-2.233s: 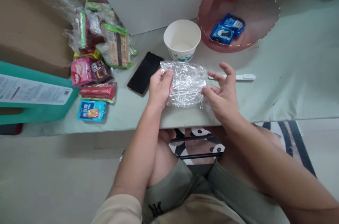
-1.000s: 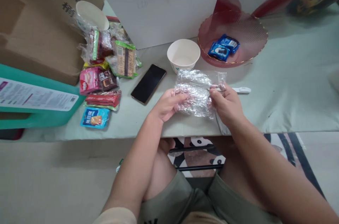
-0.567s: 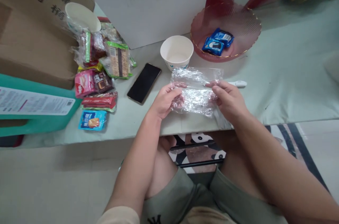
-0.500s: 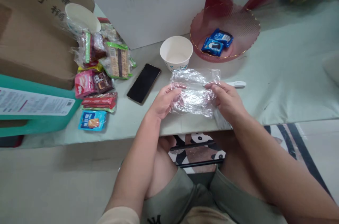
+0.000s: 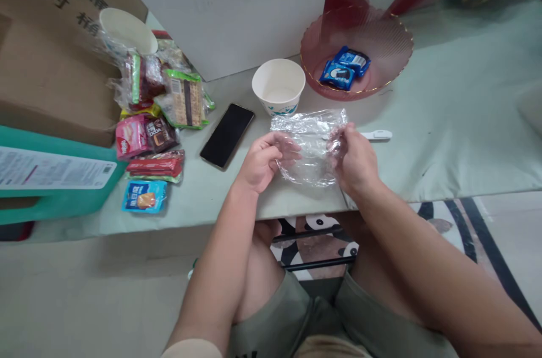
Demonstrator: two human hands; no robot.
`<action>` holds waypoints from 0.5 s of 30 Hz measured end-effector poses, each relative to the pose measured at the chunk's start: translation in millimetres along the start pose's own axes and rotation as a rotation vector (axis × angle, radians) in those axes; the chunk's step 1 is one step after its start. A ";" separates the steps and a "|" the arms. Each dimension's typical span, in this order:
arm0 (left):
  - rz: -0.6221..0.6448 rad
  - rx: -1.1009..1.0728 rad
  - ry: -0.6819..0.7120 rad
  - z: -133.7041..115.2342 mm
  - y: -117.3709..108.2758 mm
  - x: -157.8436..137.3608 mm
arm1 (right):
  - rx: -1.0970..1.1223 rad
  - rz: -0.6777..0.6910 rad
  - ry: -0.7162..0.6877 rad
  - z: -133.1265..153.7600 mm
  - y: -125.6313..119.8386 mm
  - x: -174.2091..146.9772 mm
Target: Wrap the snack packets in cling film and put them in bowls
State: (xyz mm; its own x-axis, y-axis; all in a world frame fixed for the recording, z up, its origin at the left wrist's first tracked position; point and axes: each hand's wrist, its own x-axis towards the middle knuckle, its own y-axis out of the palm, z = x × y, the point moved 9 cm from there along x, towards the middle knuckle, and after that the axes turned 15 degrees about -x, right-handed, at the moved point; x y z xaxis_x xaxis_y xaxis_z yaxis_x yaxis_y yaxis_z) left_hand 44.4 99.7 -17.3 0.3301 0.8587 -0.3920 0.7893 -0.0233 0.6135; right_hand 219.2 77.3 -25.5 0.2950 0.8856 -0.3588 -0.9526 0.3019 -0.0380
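A crinkled sheet of clear plastic film (image 5: 311, 169) is spread between my hands above the table's front part. My left hand (image 5: 263, 160) has hold of its left side, fingers showing through the plastic. At the other side my right hand (image 5: 357, 157) grips the film, thumb up and some fingers behind it. Just beyond the film stands a white paper bowl (image 5: 278, 84), upright. A white slim utensil or tool (image 5: 379, 135) lies by my right hand, partly hidden; I cannot make out its kind.
A black phone (image 5: 227, 135) lies left of the bowl. Packaged snacks (image 5: 186, 101) and another paper bowl (image 5: 127, 30) crowd the left, beside a cardboard box (image 5: 51, 75) and a green container (image 5: 84, 197). A pink glass bowl (image 5: 389, 64) holds blue packets (image 5: 345, 67). A white box (image 5: 228, 8) stands behind.
The bunched film has been spread flatter and opened out between my hands. My right hand has turned more upright, and the fingers of both hands have moved in behind the plastic.
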 end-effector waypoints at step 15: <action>0.062 -0.182 0.025 39.7 36.0 7.6 | 0.095 -0.198 0.103 -16.4 -3.2 -3.4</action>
State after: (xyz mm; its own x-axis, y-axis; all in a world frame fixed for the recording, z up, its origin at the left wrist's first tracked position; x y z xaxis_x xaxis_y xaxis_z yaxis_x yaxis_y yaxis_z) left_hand 95.9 85.1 -25.4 0.3603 0.8710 -0.3339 0.6603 0.0147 0.7509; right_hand 220.0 67.6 -39.5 0.4611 0.7667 -0.4467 -0.8643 0.5020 -0.0307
